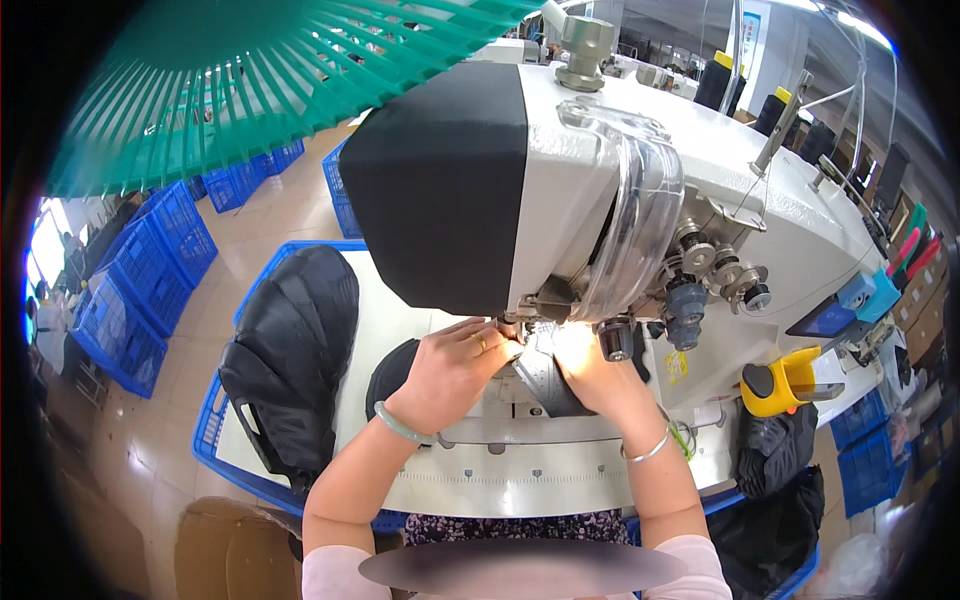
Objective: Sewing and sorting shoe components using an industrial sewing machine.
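Observation:
Under the head of a white and black sewing machine [440, 190] lies a dark grey shoe-upper piece [545, 382]. My left hand [445, 372], with a ring and a pale bangle, has its fingers pinched together on the piece's left side, close to the needle area. A black curved part [390, 378] shows beside that hand. On the piece's right side rests my right hand [597, 375], a silver bangle at its wrist. Glare from the machine's lamp and the machine itself hide its fingertips. The needle is mostly hidden.
Black shoe uppers [295, 350] lie stacked on the left, by a blue crate rim [205, 425]. At right are a yellow-and-black tool [785, 380] and more dark uppers [775, 450]. A green fan-like guard [250, 80] hangs upper left. Blue crates [125, 330] stand on the floor.

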Demonstrator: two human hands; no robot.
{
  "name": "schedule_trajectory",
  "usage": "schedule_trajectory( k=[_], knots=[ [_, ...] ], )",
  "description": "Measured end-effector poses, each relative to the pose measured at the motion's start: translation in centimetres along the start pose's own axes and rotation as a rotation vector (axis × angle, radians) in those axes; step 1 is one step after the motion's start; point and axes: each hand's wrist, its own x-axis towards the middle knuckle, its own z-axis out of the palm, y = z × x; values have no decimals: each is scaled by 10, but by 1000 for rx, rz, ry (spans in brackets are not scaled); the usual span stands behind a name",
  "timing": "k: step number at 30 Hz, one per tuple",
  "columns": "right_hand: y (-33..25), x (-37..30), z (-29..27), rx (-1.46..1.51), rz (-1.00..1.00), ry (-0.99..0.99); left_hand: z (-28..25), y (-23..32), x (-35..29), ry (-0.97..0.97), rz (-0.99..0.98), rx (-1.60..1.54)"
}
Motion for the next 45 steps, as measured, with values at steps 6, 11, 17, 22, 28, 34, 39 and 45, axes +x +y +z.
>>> schedule_trajectory(
  k=[6, 11, 17, 22, 28, 34, 39, 45],
  knots=[
    [-7, 16, -6, -34, 59, -183, 2, 0, -4, -29, 4, 127],
    [3, 26, -10, -196, -266, -195, -1, 0, -7, -76, 53, 239],
    [62, 42, 8, -351, -464, -200, 3, 6, 0, -63, 116, 255],
    [40, 48, 9, -452, -700, -18, 8, 10, -6, -51, 146, 432],
    [29, 43, 3, -228, -513, -14, 5, 12, 0, -46, 104, 307],
    [-5, -11, -2, -310, -222, -63, -15, -1, -15, -71, -217, -119],
    [7, -29, 21, -310, -511, 220, -10, 1, -16, -122, -252, -175],
    [7, -23, 27, -229, -512, 293, -6, 0, -14, -77, -92, -18]
  ],
)
